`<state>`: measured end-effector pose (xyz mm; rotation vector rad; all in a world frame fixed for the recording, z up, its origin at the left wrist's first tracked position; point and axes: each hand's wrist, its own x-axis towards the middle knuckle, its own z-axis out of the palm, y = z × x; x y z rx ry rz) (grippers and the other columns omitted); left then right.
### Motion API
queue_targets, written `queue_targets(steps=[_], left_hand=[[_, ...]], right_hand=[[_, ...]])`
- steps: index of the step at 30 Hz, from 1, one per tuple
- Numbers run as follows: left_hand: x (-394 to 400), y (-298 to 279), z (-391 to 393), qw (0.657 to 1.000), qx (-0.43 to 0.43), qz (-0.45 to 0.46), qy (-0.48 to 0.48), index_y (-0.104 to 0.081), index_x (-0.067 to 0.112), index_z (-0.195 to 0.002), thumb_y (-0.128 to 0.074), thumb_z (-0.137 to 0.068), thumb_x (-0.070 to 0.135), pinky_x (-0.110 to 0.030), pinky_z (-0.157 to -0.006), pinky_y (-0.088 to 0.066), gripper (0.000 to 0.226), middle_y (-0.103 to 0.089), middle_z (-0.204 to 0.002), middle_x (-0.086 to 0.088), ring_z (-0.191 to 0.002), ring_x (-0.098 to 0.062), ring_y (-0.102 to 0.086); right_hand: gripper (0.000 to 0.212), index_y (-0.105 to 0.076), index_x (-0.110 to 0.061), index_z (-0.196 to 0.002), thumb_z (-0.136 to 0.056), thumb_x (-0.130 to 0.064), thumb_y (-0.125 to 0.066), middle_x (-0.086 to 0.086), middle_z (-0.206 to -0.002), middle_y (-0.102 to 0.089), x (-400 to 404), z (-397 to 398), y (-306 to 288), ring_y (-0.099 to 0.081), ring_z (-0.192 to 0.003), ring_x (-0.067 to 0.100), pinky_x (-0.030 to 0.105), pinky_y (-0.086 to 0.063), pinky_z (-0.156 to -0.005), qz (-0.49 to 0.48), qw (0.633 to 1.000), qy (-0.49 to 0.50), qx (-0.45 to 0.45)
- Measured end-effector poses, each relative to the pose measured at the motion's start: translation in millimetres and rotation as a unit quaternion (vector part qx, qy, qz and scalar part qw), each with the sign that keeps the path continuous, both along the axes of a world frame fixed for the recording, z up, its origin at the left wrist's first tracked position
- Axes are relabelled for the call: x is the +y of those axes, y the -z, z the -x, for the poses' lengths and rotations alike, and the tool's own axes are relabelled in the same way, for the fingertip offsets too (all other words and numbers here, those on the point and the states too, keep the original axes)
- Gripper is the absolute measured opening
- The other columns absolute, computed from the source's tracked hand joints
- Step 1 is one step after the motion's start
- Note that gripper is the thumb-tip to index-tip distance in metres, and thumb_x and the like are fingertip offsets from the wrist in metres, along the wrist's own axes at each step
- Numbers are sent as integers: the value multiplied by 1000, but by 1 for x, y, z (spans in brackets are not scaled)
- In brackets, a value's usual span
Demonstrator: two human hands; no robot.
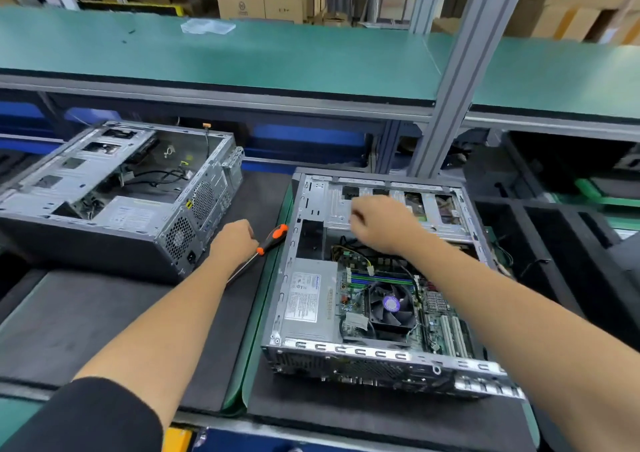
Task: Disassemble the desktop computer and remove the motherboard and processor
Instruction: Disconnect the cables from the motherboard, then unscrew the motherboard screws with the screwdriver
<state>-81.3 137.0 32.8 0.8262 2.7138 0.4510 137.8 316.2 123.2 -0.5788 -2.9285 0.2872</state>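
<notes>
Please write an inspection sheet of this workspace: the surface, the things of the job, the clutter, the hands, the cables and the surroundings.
Surface: dark mat on the bench, with a green mat edge beside the right case.
Job's things: open computer case lying on its side; motherboard inside it, cooler fan and power supply in place.
Clutter: second case, opened, at left.
Hands: left hand grips an orange-handled screwdriver; right hand reaches into the case at the drive cage, fingers curled, what they hold hidden.
Cables: black cables in the second case; yellow wires near the right hand.
Surroundings: green shelf, metal post, cardboard boxes behind.
</notes>
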Motion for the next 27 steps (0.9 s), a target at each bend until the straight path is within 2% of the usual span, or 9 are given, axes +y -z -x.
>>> queue_targets(steps=[4, 8, 11, 14, 18, 20, 23, 25, 27], left_hand=[[2, 12, 3, 1000, -22, 16, 8, -59, 9, -98, -64, -86, 28, -36, -78, -46, 23, -62, -107, -13, -100, -31, -58], [4, 31, 6, 998, -17, 45, 33, -55, 7, -104, -63, -87, 33, -36, -74, -45, 32, -62, -109, -15, -99, -34, -59], [8, 44, 7, 999, -16, 34, 35, -48, 4, -110, -66, -87, 38, -38, -79, -45, 45, -59, -113, -16, -106, -35, -58], [13, 51, 11, 997, 7, 51, 53, -47, 4, -115, -62, -91, 37, -38, -82, -46, 44, -58, -118, -15, -110, -33, -57], [15, 59, 14, 994, 29, 63, 80, -49, 4, -115, -52, -94, 27, -39, -87, -45, 32, -57, -120, -16, -112, -35, -57], [16, 50, 14, 999, 11, 13, 51, -50, 1, -109, -51, -93, 24, -40, -83, -44, 28, -58, -116, -20, -108, -39, -56], [19, 8, 16, 983, 2, -181, -21, -51, -1, -94, -49, -91, 17, -42, -72, -39, 18, -61, -97, -25, -93, -42, -58], [24, -40, 16, 944, -8, -325, -47, -51, 6, -84, -48, -91, 17, -36, -61, -31, 14, -58, -76, -12, -76, -32, -57], [34, -93, 8, 901, -11, -433, -9, -51, 12, -77, -47, -91, 19, -32, -56, -25, 16, -50, -63, 3, -58, -8, -47]], right_hand=[[16, -50, -11, -80, -93, -19, -44, 4, -78, -55, -50, 60, -2, -51, -73, 25, 35, -39, -59, 30, 998, -58, 20], [12, -46, -16, -80, -91, -17, -47, 0, -81, -49, -73, 95, 4, -46, -75, 22, 32, -33, -62, 40, 996, -78, -16], [9, -49, -15, -82, -91, -18, -49, 4, -91, -56, -82, 109, 13, -48, -82, 22, 35, -41, -68, 22, 995, -92, -44], [12, -57, -11, -90, -91, -18, -47, 5, -95, -59, -85, 118, 20, -53, -89, 25, 35, -42, -71, 4, 994, -97, -58], [13, -58, -10, -89, -90, -17, -47, 6, -93, -59, -83, 121, 24, -54, -88, 26, 36, -42, -70, 10, 994, -95, -51], [12, -58, -13, -83, -89, -16, -48, 5, -89, -59, -79, 119, 18, -52, -87, 25, 37, -44, -71, 38, 996, -80, -27], [17, -51, -18, -72, -89, -16, -49, 0, -76, -54, -63, 115, -1, -49, -76, 21, 36, -43, -67, 65, 997, -10, 28], [19, -59, -11, -82, -92, -26, -52, 4, -80, -60, -49, 115, -23, -53, -71, 21, 34, -45, -63, 128, 986, 65, 90], [33, -60, -8, -95, -95, -41, -54, 5, -86, -60, -41, 119, -54, -51, -62, 15, 27, -43, -53, 282, 938, 105, 171]])
